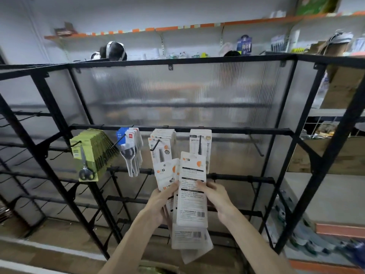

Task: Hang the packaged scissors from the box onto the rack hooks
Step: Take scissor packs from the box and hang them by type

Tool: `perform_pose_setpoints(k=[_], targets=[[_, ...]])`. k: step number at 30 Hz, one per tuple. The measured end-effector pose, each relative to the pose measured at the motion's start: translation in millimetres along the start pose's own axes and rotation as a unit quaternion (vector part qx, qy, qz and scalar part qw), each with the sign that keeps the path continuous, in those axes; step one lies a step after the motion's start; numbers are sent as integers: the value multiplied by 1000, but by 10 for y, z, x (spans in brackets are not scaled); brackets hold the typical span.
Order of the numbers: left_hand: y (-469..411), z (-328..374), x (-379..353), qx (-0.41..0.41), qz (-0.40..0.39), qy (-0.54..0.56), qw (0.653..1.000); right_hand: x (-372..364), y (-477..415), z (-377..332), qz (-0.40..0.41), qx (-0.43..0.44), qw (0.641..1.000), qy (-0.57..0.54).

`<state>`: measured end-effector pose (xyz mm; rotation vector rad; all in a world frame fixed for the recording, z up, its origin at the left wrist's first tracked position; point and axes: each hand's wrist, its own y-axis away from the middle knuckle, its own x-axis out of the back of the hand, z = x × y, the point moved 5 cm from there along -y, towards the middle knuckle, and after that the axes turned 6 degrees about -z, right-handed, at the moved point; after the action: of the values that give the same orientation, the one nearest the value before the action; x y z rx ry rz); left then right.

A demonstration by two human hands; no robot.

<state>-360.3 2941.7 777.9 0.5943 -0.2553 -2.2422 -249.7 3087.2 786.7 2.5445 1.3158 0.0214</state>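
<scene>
While hung packs [165,138] already fill the centre hooks [154,145], my left hand [160,202] and right hand [217,196] hold a stack [191,196], fingers clamped on it, not yet hung.

orange-edged shelf [177,28] on white wall [138,10]; brownish floor [59,232]

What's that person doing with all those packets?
Someone is stocking a black rack with scissors. The left hand and right hand hold a bunch of white scissor packs in front of it. Hung packs sit on a hook just above, beside green packs and blue packs. The held ones aren't hooked yet.
</scene>
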Motion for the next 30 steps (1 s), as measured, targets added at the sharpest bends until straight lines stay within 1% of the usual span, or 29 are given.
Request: perform_pose_setpoints(k=[2,5,9,10,11,13,14,16,18,22,26,30], targets=[[-22,2,55,-11,16,-11,1000,-63,-26,18,20,27,997,63],[-59,0,163,-23,47,-17,998,-141,-63,-3,87,68,980,163],[-79,66,356,-19,72,-33,997,-310,-83,-54,148,76,956,243],[-86,83,434,-15,76,-27,997,-334,-104,-48,159,73,956,236],[-86,112,521,-11,79,-25,996,-361,-127,-40,161,68,965,197],[-110,194,737,-13,90,-27,996,-462,-161,-38,132,53,987,68],[-135,241,853,-17,93,-32,995,-536,-171,-55,114,40,993,15],[-181,343,1049,-26,92,-45,994,-705,-191,-73,82,7,994,-78],[-209,472,1182,-40,81,-67,994,-878,-211,-56,64,-22,986,-149],[-298,659,1457,-46,57,-91,993,-1172,-272,-18,67,-21,985,-156],[-407,738,1753,-32,43,-80,995,-1404,-300,-28,58,9,978,-203],[-436,740,1836,-16,22,-50,998,-1624,-306,64,60,14,979,-195]])
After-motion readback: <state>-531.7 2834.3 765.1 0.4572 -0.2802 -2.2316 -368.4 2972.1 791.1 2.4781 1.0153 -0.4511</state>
